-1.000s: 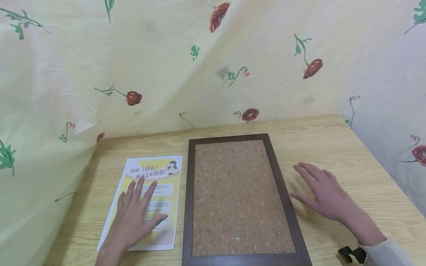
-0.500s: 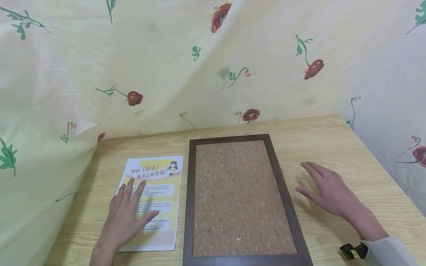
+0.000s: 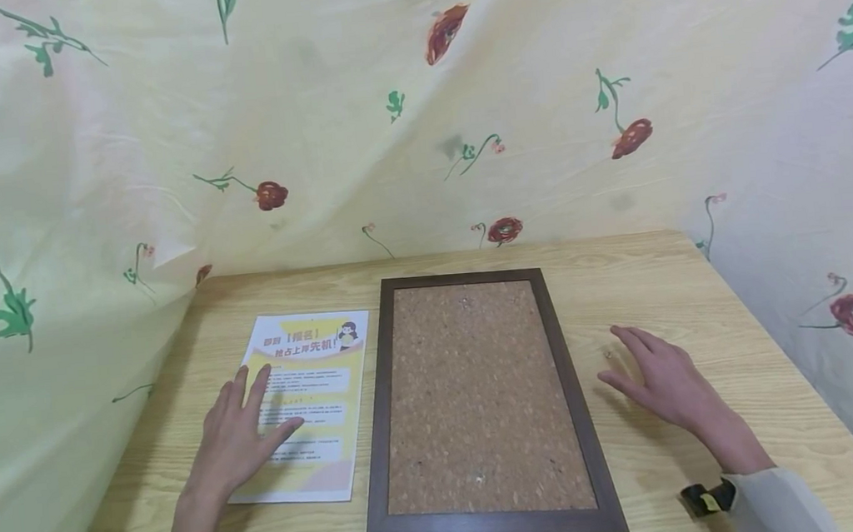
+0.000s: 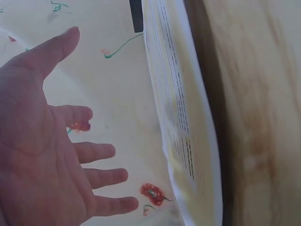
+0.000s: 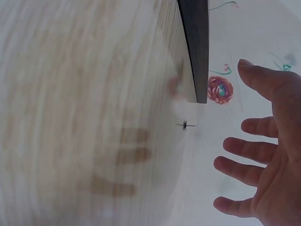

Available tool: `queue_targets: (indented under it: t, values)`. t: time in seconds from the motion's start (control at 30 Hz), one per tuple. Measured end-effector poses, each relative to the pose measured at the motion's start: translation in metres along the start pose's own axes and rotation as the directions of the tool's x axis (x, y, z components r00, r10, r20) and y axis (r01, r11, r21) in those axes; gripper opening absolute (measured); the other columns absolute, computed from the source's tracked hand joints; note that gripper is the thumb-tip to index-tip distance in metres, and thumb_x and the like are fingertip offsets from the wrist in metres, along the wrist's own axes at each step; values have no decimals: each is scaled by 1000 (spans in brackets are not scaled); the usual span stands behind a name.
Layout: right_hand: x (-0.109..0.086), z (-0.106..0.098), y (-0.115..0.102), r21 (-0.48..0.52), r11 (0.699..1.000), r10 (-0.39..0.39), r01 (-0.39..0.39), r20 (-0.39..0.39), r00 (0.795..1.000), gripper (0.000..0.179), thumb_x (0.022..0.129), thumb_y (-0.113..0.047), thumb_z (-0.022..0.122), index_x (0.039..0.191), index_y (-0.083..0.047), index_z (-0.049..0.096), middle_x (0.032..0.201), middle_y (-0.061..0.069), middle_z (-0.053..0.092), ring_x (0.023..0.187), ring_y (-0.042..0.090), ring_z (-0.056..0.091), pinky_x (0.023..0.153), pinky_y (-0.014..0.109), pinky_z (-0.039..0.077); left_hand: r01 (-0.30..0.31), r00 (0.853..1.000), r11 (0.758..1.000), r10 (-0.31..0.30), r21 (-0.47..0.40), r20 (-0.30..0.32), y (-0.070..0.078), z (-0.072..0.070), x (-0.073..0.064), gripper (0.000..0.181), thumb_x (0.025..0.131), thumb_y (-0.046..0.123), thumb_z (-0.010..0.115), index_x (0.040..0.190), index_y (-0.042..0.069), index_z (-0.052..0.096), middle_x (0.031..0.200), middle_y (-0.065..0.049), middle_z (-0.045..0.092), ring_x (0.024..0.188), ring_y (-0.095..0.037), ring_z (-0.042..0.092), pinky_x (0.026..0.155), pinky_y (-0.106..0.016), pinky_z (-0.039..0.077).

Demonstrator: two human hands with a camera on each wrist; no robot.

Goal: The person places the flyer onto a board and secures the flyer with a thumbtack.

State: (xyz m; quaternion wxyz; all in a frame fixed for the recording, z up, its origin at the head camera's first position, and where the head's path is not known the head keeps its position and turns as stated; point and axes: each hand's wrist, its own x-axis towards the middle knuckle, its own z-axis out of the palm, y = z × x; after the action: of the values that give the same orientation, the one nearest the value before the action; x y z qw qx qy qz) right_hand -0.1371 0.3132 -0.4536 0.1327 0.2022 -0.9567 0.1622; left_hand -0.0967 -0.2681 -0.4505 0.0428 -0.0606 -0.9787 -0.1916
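My left hand (image 3: pixel 231 440) is held above the left part of a printed poster (image 3: pixel 316 391), fingers spread, holding nothing. In the left wrist view, a gap shows between the open palm (image 4: pixel 42 136) and the sheet (image 4: pixel 207 155). A cork board (image 3: pixel 482 395) with a dark brown frame lies flat right of the poster. To the board's right, my right hand (image 3: pixel 669 385) hovers over the table with fingers apart and nothing in them. A small clear pushpin (image 3: pixel 608 354) lies on the table near its fingertips; in the right wrist view the pin (image 5: pixel 185 125) looks thin and dark.
The wooden table (image 3: pixel 668 280) bears the board and poster side by side, with a narrow strip between them. Floral cloth (image 3: pixel 355 121) hangs behind the table and along both sides. A black strap piece (image 3: pixel 704 499) sits at the right wrist.
My left hand has drawn left and slightly back across the poster, uncovering more print. The right hand has shifted a little right, and the pushpin has come into sight.
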Motion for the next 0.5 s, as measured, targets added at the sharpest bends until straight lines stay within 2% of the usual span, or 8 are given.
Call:
queue_targets:
  t: [0.13,0.3,0.5]
  values:
    - [0,2,3,10,999,45,-45,27,999,73,88,-36,75,137,10,47,131,35,51,113,54,52,89,66,42,54,998,999,-54,-6,23,-2,0,0,99,87,59,65,155,0,23,154,-37,17,134,-61,21,99,-77,22]
    - [1,1,5,38,991,123,-128,106,987,76,92,-42,69,141,10,42,134,37,46,116,58,47,90,69,40,111,992,994,-111,-10,58,-5,1,-1,105,87,63,63,155,-2,18,154,-37,14,135,-61,20,98,-77,23]
    - [3,3,7,53,984,161,-170,154,975,78,93,-44,67,142,11,40,135,39,44,117,59,45,91,69,39,160,983,987,-157,-26,96,-9,2,0,111,86,63,64,154,-7,12,154,-40,11,134,-62,18,98,-78,24]
